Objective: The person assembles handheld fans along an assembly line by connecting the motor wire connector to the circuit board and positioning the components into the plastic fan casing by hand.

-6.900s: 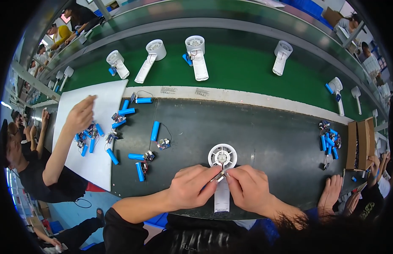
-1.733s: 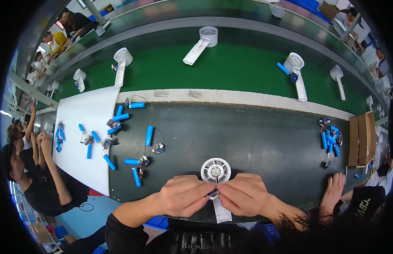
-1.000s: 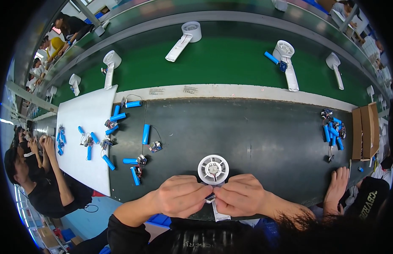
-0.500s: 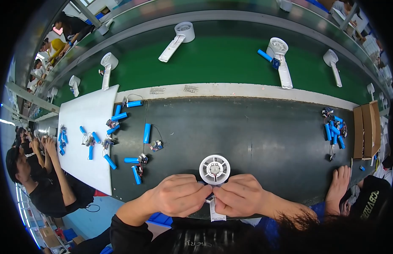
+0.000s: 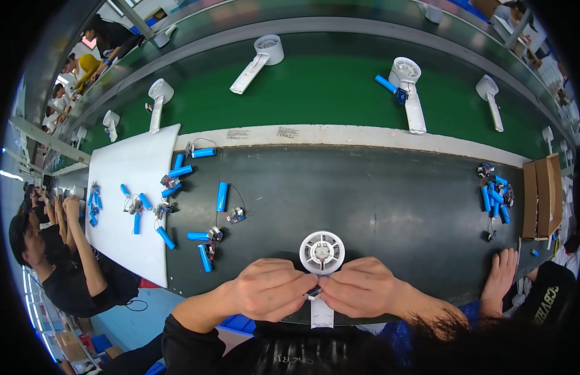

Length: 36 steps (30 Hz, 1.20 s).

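The white fan [image 5: 322, 315] lies beneath the hands [image 5: 271, 290] [image 5: 360, 287], its round head [image 5: 322, 251] just beyond.

On the table [image 5: 390, 206], a fan housing [image 5: 322, 251] is set at the front, its handle [image 5: 322, 314] flanked by the left hand [image 5: 270, 289] and right hand [image 5: 360, 287], a small part [image 5: 313, 292] between them. Batteries [image 5: 222, 197] are scattered leftward, some on a pad [image 5: 135, 167]; rightward, a battery pile [image 5: 495, 197] is placed beside a box [image 5: 544, 197]. Behind, past a ledge [image 5: 365, 142], more fans [image 5: 268, 50] are spaced along a conveyor belt [image 5: 333, 87].
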{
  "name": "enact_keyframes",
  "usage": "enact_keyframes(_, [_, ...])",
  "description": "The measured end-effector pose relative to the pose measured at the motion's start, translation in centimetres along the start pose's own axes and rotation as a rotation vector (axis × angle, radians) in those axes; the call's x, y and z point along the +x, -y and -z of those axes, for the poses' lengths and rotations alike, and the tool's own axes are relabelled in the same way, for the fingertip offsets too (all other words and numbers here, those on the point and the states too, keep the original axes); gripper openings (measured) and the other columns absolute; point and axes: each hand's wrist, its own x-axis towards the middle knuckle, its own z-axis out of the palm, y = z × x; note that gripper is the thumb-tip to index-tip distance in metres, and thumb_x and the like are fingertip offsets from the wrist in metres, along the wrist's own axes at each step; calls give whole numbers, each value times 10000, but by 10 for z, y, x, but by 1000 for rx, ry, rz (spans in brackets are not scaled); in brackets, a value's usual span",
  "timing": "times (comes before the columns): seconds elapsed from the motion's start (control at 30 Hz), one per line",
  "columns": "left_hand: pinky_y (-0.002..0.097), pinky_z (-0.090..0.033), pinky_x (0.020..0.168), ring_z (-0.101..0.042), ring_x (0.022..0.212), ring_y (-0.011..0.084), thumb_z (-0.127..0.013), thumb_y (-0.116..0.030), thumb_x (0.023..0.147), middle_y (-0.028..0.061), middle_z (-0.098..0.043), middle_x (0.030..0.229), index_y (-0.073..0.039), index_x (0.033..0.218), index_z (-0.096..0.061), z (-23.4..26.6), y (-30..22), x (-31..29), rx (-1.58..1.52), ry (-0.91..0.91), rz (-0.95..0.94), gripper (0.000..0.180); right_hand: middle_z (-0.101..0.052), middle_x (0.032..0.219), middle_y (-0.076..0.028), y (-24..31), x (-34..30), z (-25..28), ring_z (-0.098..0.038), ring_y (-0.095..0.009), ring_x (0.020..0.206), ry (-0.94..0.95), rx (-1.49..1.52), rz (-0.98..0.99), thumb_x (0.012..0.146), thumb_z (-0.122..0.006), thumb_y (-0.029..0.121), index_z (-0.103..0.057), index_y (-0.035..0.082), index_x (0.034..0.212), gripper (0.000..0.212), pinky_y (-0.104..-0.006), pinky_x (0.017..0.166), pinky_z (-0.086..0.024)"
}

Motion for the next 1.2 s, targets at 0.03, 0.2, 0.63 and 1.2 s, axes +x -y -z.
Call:
enact_keyframes(0.03, [343,-488,474,-592,534,270,-650,12,696,186,-650,781,147,944,-659,0,0,0,9,-8,9,283,-654,802,-85,0,-1,0,-646,-224,579,-2,-5,1,666,-795,-22,-688,-28,906,262,-314,518,-555])
enact_keyframes(0.2, [342,-492,476,-594,530,269,-649,5,699,186,-649,767,144,941,-666,0,1,3,9,0,20,279,-672,846,-110,-2,-3,1,-671,-242,614,1,4,5,675,-791,-25,-684,-41,911,260,-324,549,-580])
enact_keyframes(0.63, [342,-478,460,-579,511,263,-652,-3,712,182,-640,756,148,942,-671,1,1,-1,-18,9,10,276,-663,852,-110,3,-4,-3,-675,-227,616,-23,-51,11,648,-764,-25,-689,-45,918,281,-318,555,-592])
enact_keyframes(1.2, [363,-538,537,-644,579,294,-654,1,740,170,-656,736,125,929,-687,2,1,1,-59,19,95,229,-661,826,-79,-4,-2,-2,-662,-230,603,-11,25,-38,688,-769,24,-675,6,928,258,-322,546,-560])
